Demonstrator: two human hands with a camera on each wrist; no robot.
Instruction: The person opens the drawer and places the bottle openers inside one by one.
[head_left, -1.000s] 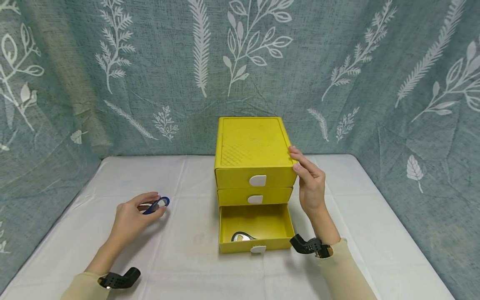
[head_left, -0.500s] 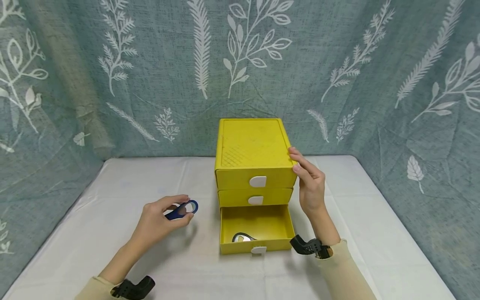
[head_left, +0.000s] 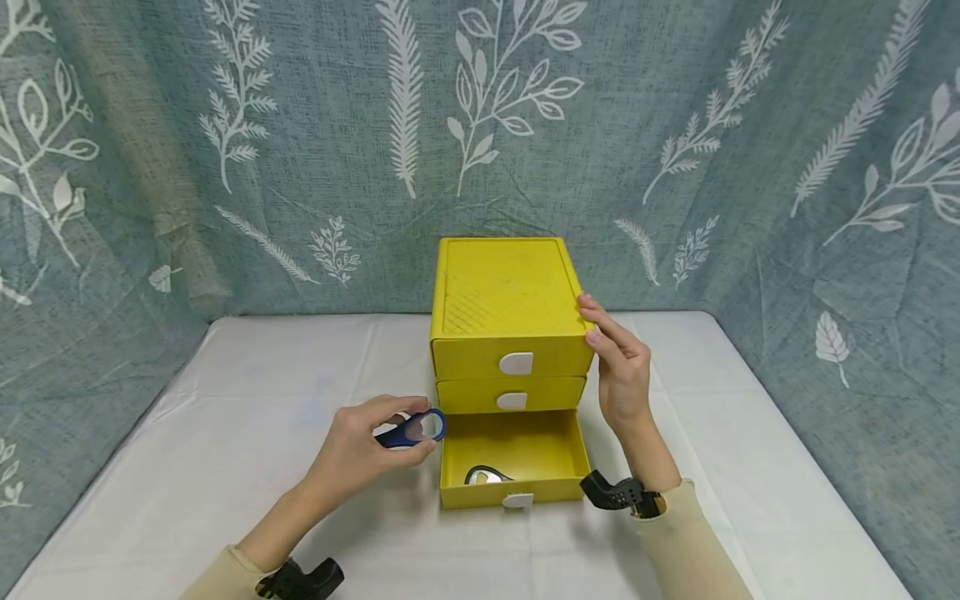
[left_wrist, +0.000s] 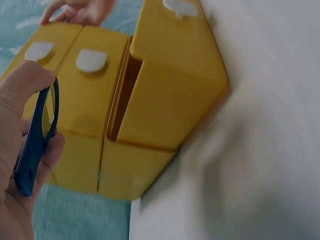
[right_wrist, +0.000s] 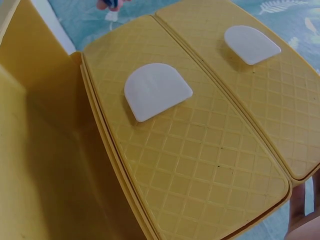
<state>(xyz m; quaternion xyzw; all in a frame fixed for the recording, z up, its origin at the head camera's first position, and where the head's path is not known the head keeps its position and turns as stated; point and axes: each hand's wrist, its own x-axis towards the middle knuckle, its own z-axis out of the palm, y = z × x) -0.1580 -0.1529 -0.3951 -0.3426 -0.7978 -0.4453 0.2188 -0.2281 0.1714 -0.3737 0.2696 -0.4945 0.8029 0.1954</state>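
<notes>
My left hand pinches a small blue magnifying glass between thumb and fingers, its round lens end pointing right. In the head view the lens overlaps the left edge of the bottom drawer, which is pulled out of a yellow drawer cabinet. A dark-rimmed, ring-ended object with a white inside lies at the drawer's front, partly hidden by the front wall. My right hand rests its fingers and thumb on the cabinet's top right front corner.
Both upper drawers, with white tab handles, are closed. The cabinet stands on a white cloth-covered table. A green-blue curtain with white leaf prints hangs behind and at both sides.
My left hand has carried the magnifying glass rightward across the table to the open drawer's left side. My right hand and the cabinet have stayed put.
</notes>
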